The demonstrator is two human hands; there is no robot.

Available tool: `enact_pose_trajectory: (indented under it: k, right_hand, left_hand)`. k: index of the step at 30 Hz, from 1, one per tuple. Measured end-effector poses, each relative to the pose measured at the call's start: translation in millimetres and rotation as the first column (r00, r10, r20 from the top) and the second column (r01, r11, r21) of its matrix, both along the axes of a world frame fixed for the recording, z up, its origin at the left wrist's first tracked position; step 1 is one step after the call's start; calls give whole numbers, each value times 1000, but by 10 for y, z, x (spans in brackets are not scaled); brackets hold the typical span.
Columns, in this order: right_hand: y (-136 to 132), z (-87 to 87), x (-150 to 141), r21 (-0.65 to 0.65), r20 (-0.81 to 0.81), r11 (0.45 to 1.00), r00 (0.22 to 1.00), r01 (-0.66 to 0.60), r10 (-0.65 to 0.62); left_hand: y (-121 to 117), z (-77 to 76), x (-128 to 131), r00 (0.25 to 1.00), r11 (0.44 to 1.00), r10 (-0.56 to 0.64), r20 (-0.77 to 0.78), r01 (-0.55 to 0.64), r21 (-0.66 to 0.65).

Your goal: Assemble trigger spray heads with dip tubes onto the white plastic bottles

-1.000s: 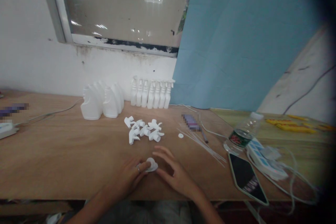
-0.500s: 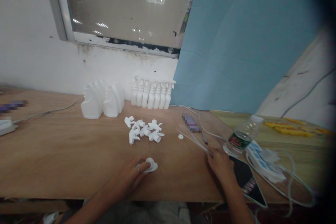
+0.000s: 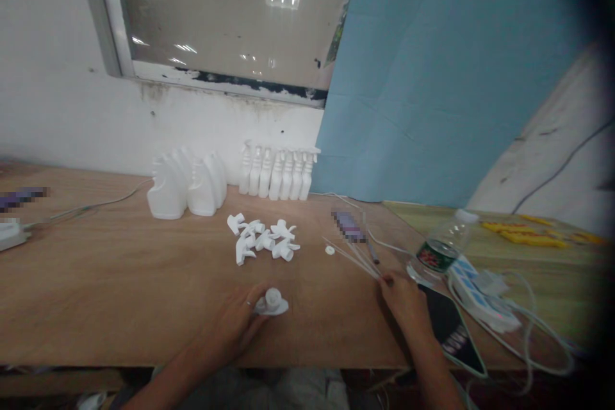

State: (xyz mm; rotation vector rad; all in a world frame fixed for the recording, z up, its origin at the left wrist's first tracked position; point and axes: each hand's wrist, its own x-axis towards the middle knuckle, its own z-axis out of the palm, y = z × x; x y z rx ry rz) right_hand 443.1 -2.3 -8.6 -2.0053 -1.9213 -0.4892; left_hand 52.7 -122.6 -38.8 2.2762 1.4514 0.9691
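Surface (image 3: 120, 295), brown, wood-grained. Rear, left of centre: white jugs (image 3: 166, 192), upright, grouped. Rear centre: spray bottles (image 3: 276, 179), white, upright, one row. Centre: spray heads (image 3: 264, 240), white, loose cluster. To their right: one disc (image 3: 330, 250), white; thin tubes (image 3: 358, 261), fanned, near ends at the right hand (image 3: 401, 295); one purple item (image 3: 349, 226), pixelated; one dark stick (image 3: 373, 253) beside it. Right: water bottle (image 3: 436, 255), clear, capped; phone (image 3: 454, 327), dark-faced, partly behind the right hand; power strip (image 3: 480, 298), white and blue, with cables. Far left: second purple item (image 3: 22, 197), pixelated; white block (image 3: 9, 234), corded, cut by the frame.
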Motion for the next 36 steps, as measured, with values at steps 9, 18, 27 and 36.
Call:
enact_pose_trajectory:
  k: [9, 18, 27, 36]
  right_hand:
    - [-36, 53, -43, 102, -4, 994, 1000, -29, 30]
    - [-343, 430, -654, 264, -802, 932, 479, -250, 356]
    - [-706, 518, -1844, 74, -842, 555, 247, -828, 480]
    - [-699, 460, -1962, -22, -714, 504, 366, -863, 596]
  left_hand:
    - [-20, 10, 9, 1000, 1000, 5, -23, -4, 22]
    - [-17, 116, 16, 999, 1000, 20, 45, -19, -19]
    - [6, 61, -8, 999, 999, 11, 47, -10, -30]
    - [1, 148, 13, 1000, 1000, 5, -18, -5, -5]
